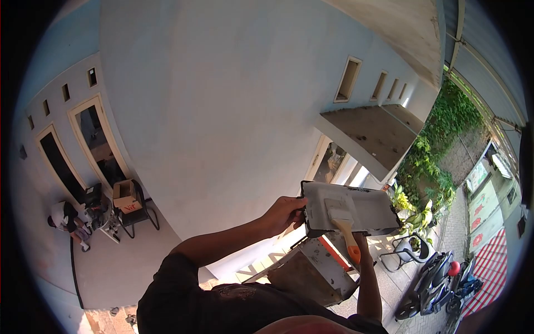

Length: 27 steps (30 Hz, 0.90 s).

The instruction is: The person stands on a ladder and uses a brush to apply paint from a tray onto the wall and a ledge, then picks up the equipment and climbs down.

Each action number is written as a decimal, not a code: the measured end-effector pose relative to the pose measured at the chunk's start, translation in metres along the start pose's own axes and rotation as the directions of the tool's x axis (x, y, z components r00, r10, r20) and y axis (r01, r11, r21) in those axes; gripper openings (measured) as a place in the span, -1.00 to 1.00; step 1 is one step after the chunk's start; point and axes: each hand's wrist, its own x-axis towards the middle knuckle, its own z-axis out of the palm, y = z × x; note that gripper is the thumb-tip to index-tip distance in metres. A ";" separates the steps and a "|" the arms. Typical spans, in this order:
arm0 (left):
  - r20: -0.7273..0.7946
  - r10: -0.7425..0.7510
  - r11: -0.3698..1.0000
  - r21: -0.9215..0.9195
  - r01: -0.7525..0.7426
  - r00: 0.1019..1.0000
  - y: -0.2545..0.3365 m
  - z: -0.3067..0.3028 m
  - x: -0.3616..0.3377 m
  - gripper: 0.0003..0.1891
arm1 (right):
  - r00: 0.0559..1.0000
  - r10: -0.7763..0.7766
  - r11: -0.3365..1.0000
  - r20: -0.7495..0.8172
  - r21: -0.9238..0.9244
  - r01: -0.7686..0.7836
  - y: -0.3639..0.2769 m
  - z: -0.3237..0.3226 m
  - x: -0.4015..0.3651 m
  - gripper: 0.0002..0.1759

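Note:
A black-rimmed paint tray (372, 207), coated inside with pale paint, is held up in front of my chest. My left hand (285, 214) is closed on its left end, with the thumb near the rim. A paintbrush (346, 229) with a wooden handle and orange end lies in the tray, its bristles inside and its handle sticking out over the near edge. My right hand (363, 241) is at that near edge beside the handle and seems to grip the tray; its fingers are mostly hidden.
A tall, pale wall (211, 111) rises ahead, with a concrete ledge (370, 131) to the right. Below me is a worn boxy surface (306, 273). A person (65, 220) is at lower left near a chair with a cardboard box (126, 196). Motorbikes (436, 286) stand lower right.

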 end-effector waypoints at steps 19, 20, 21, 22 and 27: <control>-0.070 0.042 0.999 0.022 -0.041 0.997 -0.040 -0.016 -0.030 -0.55 | 0.860 -0.458 0.884 -0.226 -0.224 0.411 0.131 0.018 -0.017 -0.54; -0.104 0.022 1.000 0.017 -0.021 0.994 -0.045 -0.017 -0.029 -0.55 | 0.997 -0.025 0.850 -0.079 0.523 0.063 0.117 0.006 -0.018 -0.64; -0.088 0.037 0.999 0.022 -0.035 0.995 -0.048 -0.017 -0.030 -0.55 | 0.997 -0.041 0.849 -0.069 0.523 0.071 0.117 0.005 -0.014 -0.64; -0.110 0.031 0.999 0.035 -0.028 0.993 -0.051 -0.016 -0.032 -0.56 | 0.982 -0.056 0.937 -0.183 0.331 0.115 0.121 0.006 -0.015 -0.63; -0.169 0.002 0.997 0.074 0.011 0.986 -0.071 -0.015 -0.035 -0.58 | 0.924 -0.139 0.985 -0.355 0.050 0.168 0.124 0.001 -0.015 -0.59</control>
